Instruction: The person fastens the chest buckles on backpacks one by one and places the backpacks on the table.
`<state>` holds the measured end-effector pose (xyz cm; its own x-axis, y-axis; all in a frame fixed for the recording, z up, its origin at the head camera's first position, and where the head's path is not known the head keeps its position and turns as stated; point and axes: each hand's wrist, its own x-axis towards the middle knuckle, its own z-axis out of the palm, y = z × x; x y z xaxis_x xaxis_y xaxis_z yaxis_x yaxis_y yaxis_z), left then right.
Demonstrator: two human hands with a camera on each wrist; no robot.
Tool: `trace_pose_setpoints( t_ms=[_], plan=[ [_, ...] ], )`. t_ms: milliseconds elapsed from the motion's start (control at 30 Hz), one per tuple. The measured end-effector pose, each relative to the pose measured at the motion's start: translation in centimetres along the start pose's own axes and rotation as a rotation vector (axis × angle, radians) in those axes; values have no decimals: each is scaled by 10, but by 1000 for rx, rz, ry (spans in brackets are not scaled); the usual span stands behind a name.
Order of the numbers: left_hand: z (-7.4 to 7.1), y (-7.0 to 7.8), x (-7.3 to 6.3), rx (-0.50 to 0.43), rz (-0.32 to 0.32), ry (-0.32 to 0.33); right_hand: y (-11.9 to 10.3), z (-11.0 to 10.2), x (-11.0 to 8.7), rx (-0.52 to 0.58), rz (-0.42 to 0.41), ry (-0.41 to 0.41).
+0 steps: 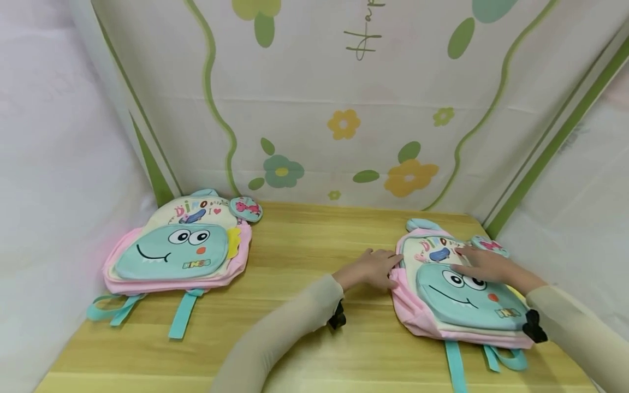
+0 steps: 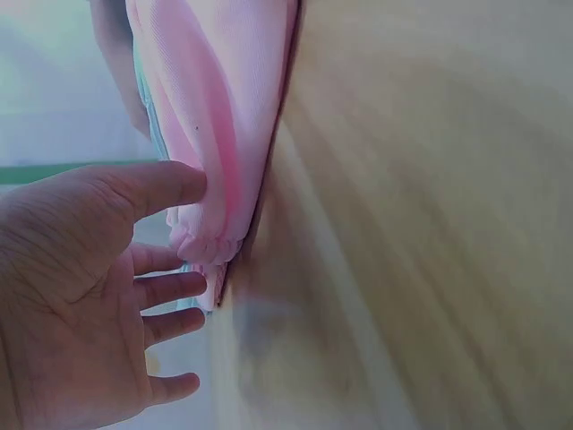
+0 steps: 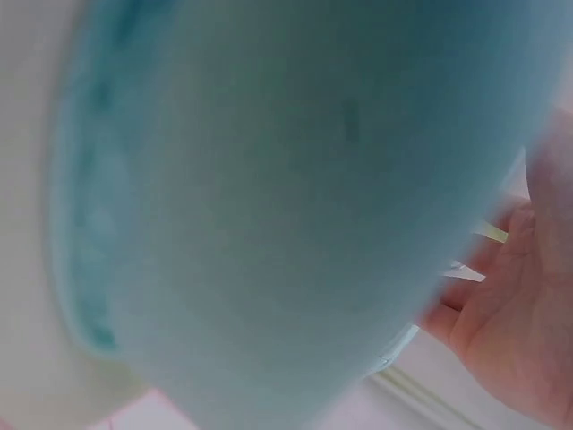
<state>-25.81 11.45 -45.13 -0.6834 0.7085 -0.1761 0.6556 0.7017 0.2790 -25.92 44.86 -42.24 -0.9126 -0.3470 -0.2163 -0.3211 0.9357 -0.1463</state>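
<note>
A pink, cream and teal dinosaur backpack (image 1: 472, 297) lies face up at the right of the wooden table. My left hand (image 1: 369, 269) touches its pink left side; in the left wrist view the fingers (image 2: 170, 291) are spread and fairly straight, with the thumb against the pink fabric (image 2: 210, 116). Over the backpack's upper front lies my right hand (image 1: 484, 266), fingers extended across the cream panel above the printed eyes. The teal pocket (image 3: 295, 215) fills most of the right wrist view and hides part of that hand.
A matching backpack (image 1: 172, 254) lies at the left of the table (image 1: 304, 234), its teal straps (image 1: 184, 314) hanging toward the front. Behind stands a white cloth wall (image 1: 295, 71) printed with flowers. White cloth also closes both sides. A round tag (image 1: 490, 245) hangs by the right backpack's top.
</note>
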Motion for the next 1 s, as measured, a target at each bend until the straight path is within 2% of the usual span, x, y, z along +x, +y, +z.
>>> trace_pose_setpoints(
  t_ms=[500, 1000],
  plan=[
    [-15, -52, -15, -78, -29, -15, -38, -5, 49, 51, -88, 19],
    [-28, -109, -59, -130, -26, -6, -91, -9, 88, 85, -95, -39]
  ],
)
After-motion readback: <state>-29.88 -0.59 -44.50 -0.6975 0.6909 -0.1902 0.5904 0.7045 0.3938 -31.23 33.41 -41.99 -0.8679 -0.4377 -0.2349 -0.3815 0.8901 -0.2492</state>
